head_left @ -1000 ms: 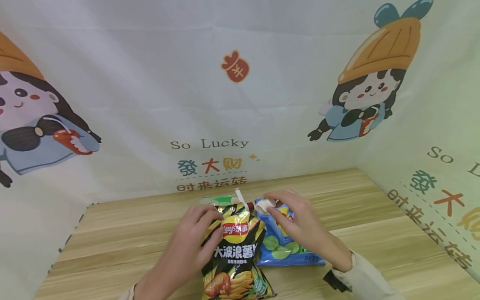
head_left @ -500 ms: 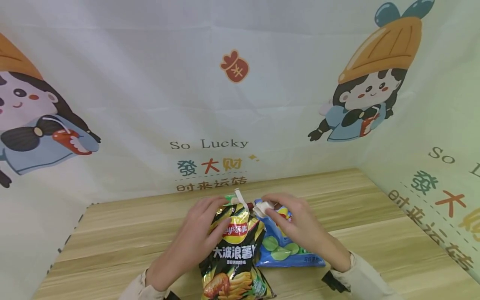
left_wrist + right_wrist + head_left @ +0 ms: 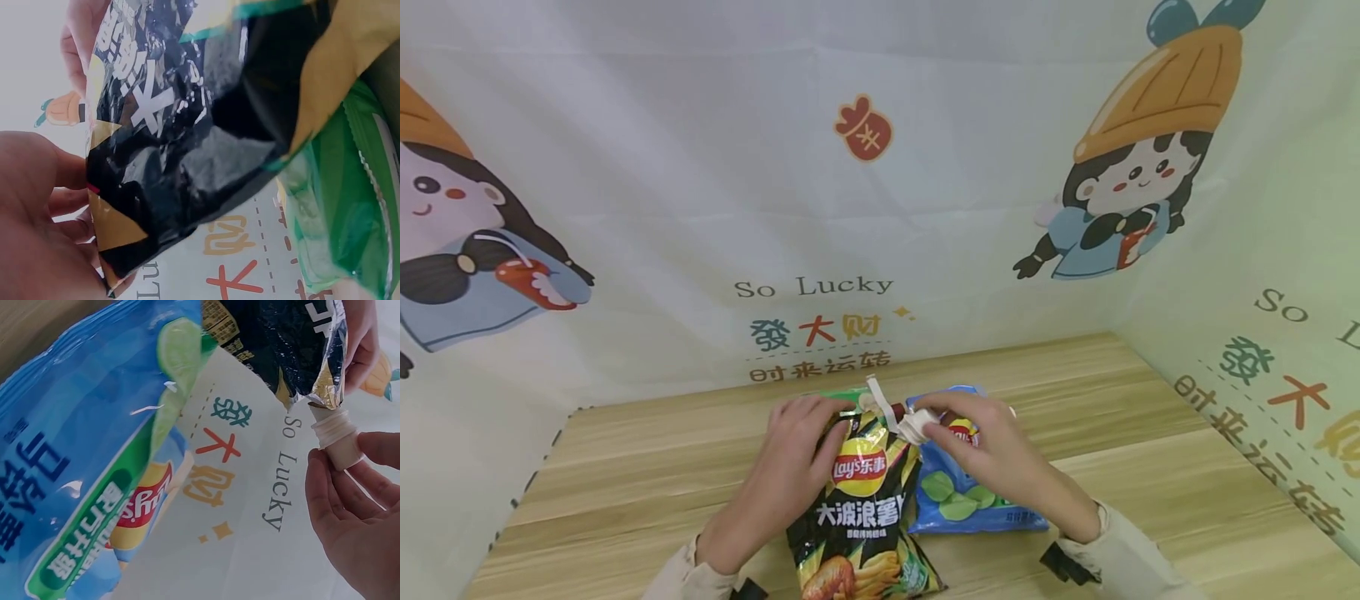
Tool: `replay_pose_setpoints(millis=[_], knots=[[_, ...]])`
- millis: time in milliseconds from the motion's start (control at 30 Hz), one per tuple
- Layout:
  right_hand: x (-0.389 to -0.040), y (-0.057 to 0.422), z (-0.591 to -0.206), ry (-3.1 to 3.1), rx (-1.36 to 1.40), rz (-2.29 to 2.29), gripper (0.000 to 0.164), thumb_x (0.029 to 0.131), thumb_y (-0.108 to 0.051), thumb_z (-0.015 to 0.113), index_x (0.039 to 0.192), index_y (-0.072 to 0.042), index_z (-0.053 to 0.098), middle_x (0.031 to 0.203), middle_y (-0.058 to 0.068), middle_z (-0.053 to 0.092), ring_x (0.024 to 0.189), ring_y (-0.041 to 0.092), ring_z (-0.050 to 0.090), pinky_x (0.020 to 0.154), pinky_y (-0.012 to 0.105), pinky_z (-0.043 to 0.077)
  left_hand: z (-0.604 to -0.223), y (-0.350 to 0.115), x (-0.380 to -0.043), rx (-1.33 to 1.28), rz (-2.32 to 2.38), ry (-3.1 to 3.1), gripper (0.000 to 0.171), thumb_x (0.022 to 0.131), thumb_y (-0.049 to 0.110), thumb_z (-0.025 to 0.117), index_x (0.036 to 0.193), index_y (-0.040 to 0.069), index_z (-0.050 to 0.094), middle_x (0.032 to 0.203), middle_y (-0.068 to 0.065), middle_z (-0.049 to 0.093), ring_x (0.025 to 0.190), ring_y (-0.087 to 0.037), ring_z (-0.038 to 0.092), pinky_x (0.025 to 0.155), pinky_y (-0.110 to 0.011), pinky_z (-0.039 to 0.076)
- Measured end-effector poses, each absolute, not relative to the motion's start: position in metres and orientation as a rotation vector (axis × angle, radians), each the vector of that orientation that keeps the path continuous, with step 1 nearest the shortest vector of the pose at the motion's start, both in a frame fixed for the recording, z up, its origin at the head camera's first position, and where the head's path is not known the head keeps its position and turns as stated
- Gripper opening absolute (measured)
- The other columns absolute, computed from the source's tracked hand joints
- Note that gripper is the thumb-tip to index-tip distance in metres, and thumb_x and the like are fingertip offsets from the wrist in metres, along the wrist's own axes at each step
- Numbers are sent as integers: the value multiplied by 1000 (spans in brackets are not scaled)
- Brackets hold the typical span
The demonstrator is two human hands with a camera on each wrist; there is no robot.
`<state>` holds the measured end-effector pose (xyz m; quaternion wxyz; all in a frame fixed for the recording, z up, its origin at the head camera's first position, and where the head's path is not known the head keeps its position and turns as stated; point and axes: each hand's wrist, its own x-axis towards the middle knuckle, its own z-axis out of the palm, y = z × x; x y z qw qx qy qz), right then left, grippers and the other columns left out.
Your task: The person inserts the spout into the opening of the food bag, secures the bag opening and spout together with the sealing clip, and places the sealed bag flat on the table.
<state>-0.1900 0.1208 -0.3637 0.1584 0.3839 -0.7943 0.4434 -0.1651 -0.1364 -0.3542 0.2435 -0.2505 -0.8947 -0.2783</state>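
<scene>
A black Lay's chip bag [image 3: 857,517] stands tilted up from the wooden table. My left hand [image 3: 786,462] grips its upper left edge, with the thumb in front and fingers partly hidden behind. A white plastic strip [image 3: 882,404] sticks up at the bag's top right corner. In my right hand [image 3: 1000,442] I pinch a ridged white cap-like piece [image 3: 337,440] between thumb and fingers. The right wrist view shows this piece right at the bag's gathered foil corner.
Behind the right hand a blue Lay's bag [image 3: 962,508] lies on the wooden table [image 3: 662,467]. A green bag [image 3: 350,194] sits behind the black one. Printed cloth walls [image 3: 700,208] enclose the table at the back and sides.
My left hand has moved up and right onto the black bag's upper edge. The bag has shifted slightly left, and the right hand has brought the white piece left to its corner.
</scene>
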Motion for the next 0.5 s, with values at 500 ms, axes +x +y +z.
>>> replay_pose_setpoints(millis=[500], knots=[[-175,117,-347,-2269,1229,1520,25,99,-11,62,123,-17,66,122,0,68,105,16,65,81,32,57,-341,-137,-149,-819,-743,-2225,9,90,4,70,94,11,72,93,4,66,92,-12,58,84,-37,33]])
